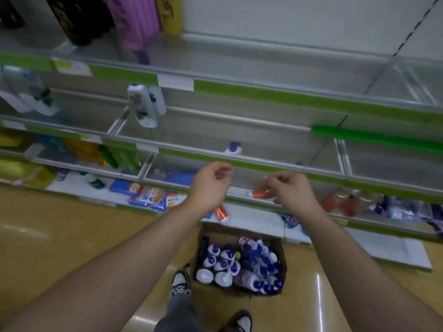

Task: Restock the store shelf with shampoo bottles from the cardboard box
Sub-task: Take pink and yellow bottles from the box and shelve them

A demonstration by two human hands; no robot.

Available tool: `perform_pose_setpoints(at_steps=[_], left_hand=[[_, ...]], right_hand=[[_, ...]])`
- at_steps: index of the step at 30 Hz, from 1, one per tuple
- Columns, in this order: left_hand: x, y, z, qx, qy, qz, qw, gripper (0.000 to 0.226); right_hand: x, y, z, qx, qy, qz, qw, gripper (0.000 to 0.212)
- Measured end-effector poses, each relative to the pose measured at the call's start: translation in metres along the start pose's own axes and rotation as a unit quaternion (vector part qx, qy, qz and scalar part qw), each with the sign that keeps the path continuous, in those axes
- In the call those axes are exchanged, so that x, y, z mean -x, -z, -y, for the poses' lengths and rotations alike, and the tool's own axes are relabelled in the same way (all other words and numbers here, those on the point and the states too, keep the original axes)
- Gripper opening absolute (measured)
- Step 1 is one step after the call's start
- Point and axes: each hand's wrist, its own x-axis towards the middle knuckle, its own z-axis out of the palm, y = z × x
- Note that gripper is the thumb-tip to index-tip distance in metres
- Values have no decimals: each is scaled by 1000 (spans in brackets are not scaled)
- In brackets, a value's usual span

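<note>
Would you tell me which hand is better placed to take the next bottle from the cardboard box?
Left, marginally. Both hands look empty, but the left hand hangs nearer above the brown cardboard box, over its upright white blue-capped shampoo bottles; the right hand sits further aside.

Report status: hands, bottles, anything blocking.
Left hand and right hand empty, loosely curled, at the shelf rail. Shampoo bottles fill the cardboard box on the floor; one purple-capped bottle on the shelf. Nothing blocking the box.
</note>
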Motion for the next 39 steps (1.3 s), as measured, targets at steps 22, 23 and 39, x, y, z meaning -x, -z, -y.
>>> perform_pose_setpoints(at_steps=[22,23,39], left_hand=[[-95,-254,493,-156,231,247,928,40],[-101,-267,508,-163,223,262,925,43],[-183,-371,624,-295,199,450,819,35]], right_hand=[[-179,-177,-595,131,-159,124,971,15],[-192,-182,-623,149,-85,111,979,24],[-232,-257,-689,512,-166,126,834,31]])
